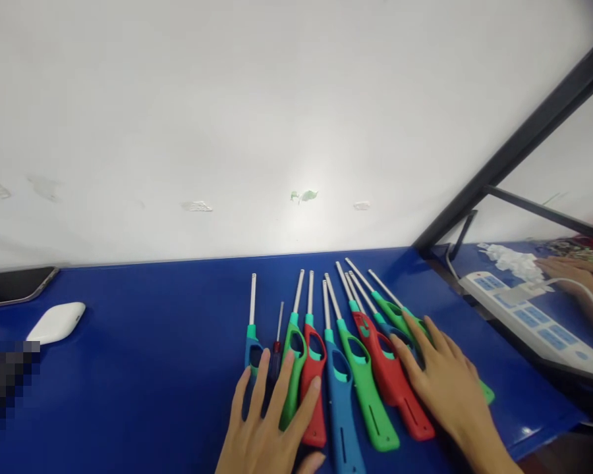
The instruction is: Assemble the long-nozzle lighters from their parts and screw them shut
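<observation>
Several long-nosed gas lighters in blue, green and red lie side by side on the blue tabletop, metal tips toward the wall. My left hand (269, 421) is open, fingers spread over the leftmost blue lighter (252, 345), a small screwdriver (277, 349), a green lighter (295, 339) and a red lighter (317, 421). My right hand (447, 382) is also open, laid across the right end of the row and partly hiding a green lighter (393, 311) and others. Between both hands, a blue lighter (344, 408), a green lighter (375, 415) and a red lighter (400, 388) show plainly.
A white earbud case (58, 322) and a dark phone (17, 286) lie at left, near a pixelated dark patch. On the right, a black metal frame (454, 207) stands before a white power strip (538, 322) with a plugged-in cable. Another person's hand (580, 280) rests beyond it.
</observation>
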### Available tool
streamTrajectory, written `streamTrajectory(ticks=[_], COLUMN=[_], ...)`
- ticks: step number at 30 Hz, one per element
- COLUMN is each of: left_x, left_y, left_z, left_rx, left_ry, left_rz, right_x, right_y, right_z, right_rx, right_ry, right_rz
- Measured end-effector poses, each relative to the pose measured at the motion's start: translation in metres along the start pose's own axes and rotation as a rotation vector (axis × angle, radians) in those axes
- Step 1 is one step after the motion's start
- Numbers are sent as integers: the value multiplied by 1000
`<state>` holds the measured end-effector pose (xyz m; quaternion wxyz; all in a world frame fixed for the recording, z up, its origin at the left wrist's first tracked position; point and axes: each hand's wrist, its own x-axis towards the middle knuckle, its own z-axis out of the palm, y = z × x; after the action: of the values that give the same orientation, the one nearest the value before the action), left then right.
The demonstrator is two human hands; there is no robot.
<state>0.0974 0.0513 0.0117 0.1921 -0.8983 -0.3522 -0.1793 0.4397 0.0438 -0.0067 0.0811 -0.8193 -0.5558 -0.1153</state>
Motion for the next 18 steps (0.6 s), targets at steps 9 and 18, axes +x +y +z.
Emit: streamTrajectory(ticks=[9, 18], left_x=[-35, -76], left_y=[-32, -69], left_z=[-2, -5], left_rx=[95, 38], left_ry=[-31, -25], left_rz=[-94, -289], right_x=[-5, 25], right_y=[-68, 0], right_z=[-4, -1], right_rx=[90, 181], right_ry=[10, 99], right_rz=[-63, -103])
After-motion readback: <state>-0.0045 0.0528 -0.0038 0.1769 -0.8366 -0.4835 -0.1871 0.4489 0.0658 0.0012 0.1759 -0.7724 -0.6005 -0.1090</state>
